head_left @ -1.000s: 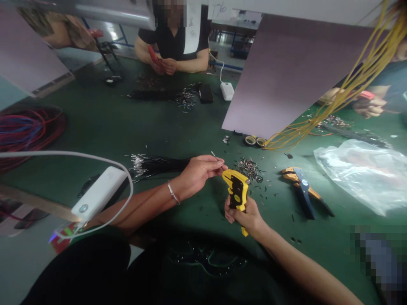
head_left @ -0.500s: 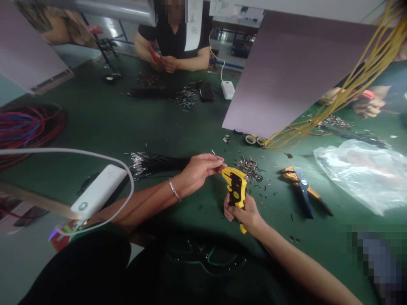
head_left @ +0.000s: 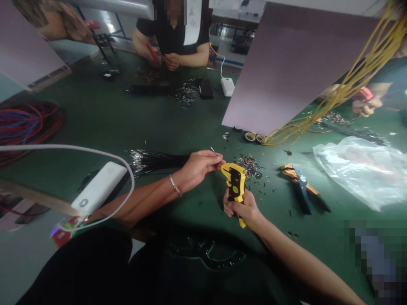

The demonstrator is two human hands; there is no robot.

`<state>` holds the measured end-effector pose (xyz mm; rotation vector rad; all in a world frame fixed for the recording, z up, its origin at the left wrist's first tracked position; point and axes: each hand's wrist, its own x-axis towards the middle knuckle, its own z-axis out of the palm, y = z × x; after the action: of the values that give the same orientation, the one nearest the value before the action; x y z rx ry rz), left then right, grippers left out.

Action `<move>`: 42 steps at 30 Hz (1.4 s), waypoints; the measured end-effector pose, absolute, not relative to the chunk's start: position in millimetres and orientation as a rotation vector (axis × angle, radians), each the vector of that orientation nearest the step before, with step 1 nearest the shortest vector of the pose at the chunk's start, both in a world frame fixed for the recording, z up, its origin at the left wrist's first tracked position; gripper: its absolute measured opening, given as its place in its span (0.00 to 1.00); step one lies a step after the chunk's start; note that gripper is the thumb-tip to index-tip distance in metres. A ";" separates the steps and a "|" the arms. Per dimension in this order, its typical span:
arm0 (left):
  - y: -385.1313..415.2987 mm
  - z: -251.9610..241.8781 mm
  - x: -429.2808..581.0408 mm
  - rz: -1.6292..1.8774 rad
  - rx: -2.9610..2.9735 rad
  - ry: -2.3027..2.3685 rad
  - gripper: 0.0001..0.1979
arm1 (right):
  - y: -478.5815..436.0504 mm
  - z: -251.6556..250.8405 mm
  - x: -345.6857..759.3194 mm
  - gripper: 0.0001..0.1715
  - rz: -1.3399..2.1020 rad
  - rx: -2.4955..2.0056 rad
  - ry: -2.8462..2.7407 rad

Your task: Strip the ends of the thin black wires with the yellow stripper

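Note:
My right hand (head_left: 243, 206) is wrapped round the handles of a yellow and black wire stripper (head_left: 235, 182), its jaws pointing up and left. Close to those jaws, my left hand (head_left: 203, 166) pinches a thin wire (head_left: 213, 150) whose pale tip sticks up past the fingers. Whether the wire touches the jaws I cannot tell. Behind my left wrist lies a bundle of black wires (head_left: 162, 162) with bare silvery ends at its left. Just right of the stripper's head is a heap of short wire offcuts (head_left: 251, 165).
A second stripper, blue and orange (head_left: 302, 182), and a clear plastic bag (head_left: 365, 169) lie at right. A white power bank (head_left: 100, 186) with a cable is at left. Yellow wires (head_left: 343, 97) hang beside a pale panel (head_left: 295, 67). A co-worker (head_left: 173, 38) sits opposite, holding a red tool.
The whole view has shifted very slightly. My hands, the wire and the yellow stripper keep nearly the same positions relative to each other.

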<state>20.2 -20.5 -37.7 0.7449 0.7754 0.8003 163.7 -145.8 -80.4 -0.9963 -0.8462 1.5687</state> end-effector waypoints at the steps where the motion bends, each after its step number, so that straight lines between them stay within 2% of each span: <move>1: -20.3 -37.8 20.3 0.800 0.746 0.774 0.01 | -145.9 -80.6 163.6 0.10 1.568 -0.998 -0.841; 28: -21.2 -34.7 17.0 0.826 0.772 0.761 0.04 | -144.9 -72.0 165.8 0.09 1.680 -0.967 -0.873; 42: -19.3 -27.2 12.8 0.858 0.849 0.770 0.06 | -158.5 -65.4 164.8 0.09 1.418 -1.266 -1.352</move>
<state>12.8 -19.3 -27.2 0.8494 0.7698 0.8580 164.8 -158.5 -65.4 -1.2656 -1.3522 1.4178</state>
